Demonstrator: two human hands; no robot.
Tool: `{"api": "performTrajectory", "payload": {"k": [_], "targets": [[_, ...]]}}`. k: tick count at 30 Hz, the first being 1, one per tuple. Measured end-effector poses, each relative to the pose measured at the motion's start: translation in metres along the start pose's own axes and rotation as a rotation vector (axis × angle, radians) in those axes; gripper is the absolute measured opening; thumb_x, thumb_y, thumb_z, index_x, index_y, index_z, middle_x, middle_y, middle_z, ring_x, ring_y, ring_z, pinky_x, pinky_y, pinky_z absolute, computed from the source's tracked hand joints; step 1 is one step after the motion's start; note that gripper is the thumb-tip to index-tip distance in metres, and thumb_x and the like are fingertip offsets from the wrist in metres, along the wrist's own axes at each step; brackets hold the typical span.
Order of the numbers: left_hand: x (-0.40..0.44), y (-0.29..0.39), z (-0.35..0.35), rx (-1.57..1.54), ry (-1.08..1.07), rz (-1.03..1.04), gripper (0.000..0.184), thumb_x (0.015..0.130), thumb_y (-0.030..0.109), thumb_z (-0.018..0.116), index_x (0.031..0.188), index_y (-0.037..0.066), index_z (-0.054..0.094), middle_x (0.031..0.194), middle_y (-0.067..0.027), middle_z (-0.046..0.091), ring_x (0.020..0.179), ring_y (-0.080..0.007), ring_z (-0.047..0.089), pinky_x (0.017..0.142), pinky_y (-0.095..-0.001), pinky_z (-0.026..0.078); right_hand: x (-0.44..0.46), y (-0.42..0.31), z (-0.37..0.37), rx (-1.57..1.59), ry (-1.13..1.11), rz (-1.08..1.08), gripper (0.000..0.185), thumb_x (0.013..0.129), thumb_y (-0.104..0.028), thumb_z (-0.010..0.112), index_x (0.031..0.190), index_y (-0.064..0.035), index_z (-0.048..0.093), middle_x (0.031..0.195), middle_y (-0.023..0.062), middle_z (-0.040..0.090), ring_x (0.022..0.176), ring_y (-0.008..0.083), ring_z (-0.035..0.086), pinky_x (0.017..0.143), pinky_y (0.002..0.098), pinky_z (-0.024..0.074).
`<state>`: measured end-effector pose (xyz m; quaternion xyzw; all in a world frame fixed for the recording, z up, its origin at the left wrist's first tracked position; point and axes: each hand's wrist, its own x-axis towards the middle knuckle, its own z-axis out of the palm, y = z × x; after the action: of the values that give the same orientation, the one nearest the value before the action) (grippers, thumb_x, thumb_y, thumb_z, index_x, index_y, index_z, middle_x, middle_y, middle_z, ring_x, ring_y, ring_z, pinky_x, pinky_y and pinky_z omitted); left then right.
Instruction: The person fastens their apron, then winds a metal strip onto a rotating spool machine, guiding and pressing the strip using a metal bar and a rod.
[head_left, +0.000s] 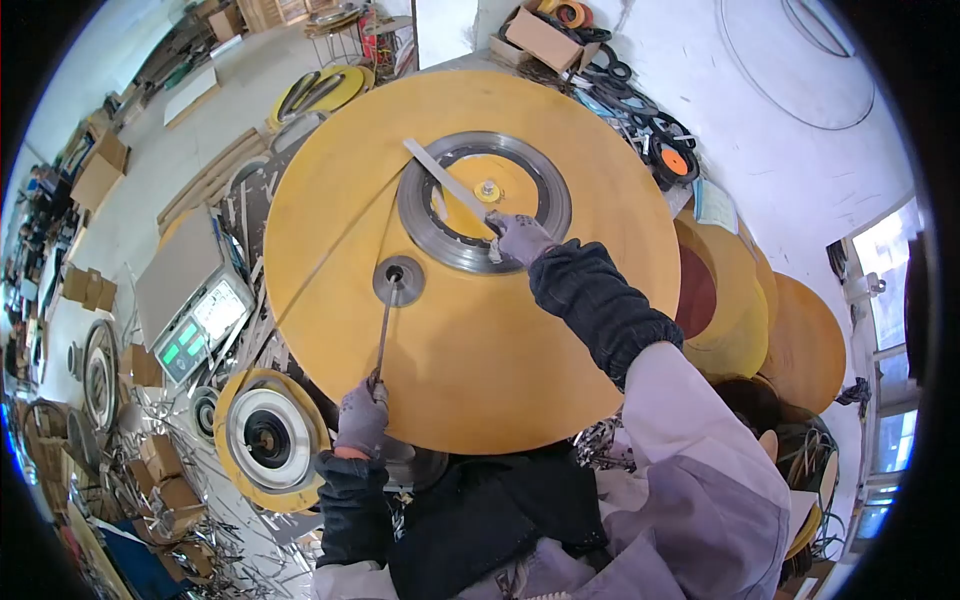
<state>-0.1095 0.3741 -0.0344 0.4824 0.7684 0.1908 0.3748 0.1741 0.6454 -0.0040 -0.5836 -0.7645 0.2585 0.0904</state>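
A large yellow round disc [500, 370] lies in front of me. On it sits a wide grey ring of wound metal strip [420, 226] around a yellow hub with a bolt. My right hand [522, 241], gloved in grey, is closed on the lower end of a flat grey bar [447, 178], which lies slantwise across the ring. My left hand [361, 418], also gloved, grips a thin metal rod [386, 335] at the disc's near edge. The rod's far end meets a small grey round piece [412, 289]. A thin dark strip [345, 240] runs across the disc toward the bar's top.
At left stand a digital scale [200, 330] and a smaller yellow reel [240, 465] with metal rings. Metal scraps [240, 540] litter the floor. Behind right are black rings and tape rolls [665, 150] and a cardboard box [545, 40]. More yellow discs [805, 340] lean at right.
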Motion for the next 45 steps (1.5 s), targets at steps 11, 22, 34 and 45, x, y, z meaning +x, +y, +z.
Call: {"api": "performTrajectory", "payload": {"k": [11, 22, 34, 45], "targets": [[0.004, -0.013, 0.005, 0.063, 0.009, 0.033, 0.027, 0.087, 0.024, 0.051, 0.099, 0.001, 0.06, 0.083, -0.0232, 0.063, 0.082, -0.0403, 0.061, 0.073, -0.048, 0.046, -0.012, 0.002, -0.011, -0.007, -0.19, -0.041, 0.057, 0.068, -0.01, 0.06, 0.124, -0.016, 0.056, 0.108, 0.0188, 0.062, 0.099, 0.0341, 0.06, 0.088, 0.0369, 0.0459], [-0.005, -0.006, 0.003, 0.063, 0.001, 0.056, 0.027, 0.087, 0.024, 0.051, 0.099, 0.001, 0.06, 0.083, -0.0232, 0.063, 0.081, -0.0404, 0.061, 0.072, -0.048, 0.048, -0.017, 0.006, -0.015, 0.014, -0.161, -0.104, 0.056, 0.069, -0.006, 0.056, 0.124, -0.0131, 0.056, 0.104, 0.019, 0.063, 0.095, 0.0305, 0.062, 0.083, 0.0354, 0.0469], [-0.014, -0.003, 0.004, 0.182, 0.02, 0.114, 0.027, 0.088, 0.024, 0.049, 0.1, 0.002, 0.059, 0.085, -0.0248, 0.063, 0.085, -0.0415, 0.06, 0.075, -0.0498, 0.046, -0.023, 0.002, -0.024, 0.049, -0.195, -0.07, 0.056, 0.069, -0.003, 0.056, 0.125, -0.0119, 0.055, 0.089, 0.0147, 0.067, 0.079, 0.0239, 0.065, 0.071, 0.0341, 0.0486], [-0.013, -0.009, -0.002, 0.138, -0.014, 0.115, 0.027, 0.089, 0.024, 0.049, 0.099, 0.001, 0.058, 0.082, -0.0253, 0.062, 0.081, -0.0424, 0.06, 0.073, -0.0503, 0.046, -0.023, 0.011, -0.013, -0.025, -0.164, -0.075, 0.049, 0.074, -0.007, 0.054, 0.123, -0.0111, 0.056, 0.078, 0.0107, 0.067, 0.072, 0.0212, 0.065, 0.067, 0.0322, 0.0481]]}}
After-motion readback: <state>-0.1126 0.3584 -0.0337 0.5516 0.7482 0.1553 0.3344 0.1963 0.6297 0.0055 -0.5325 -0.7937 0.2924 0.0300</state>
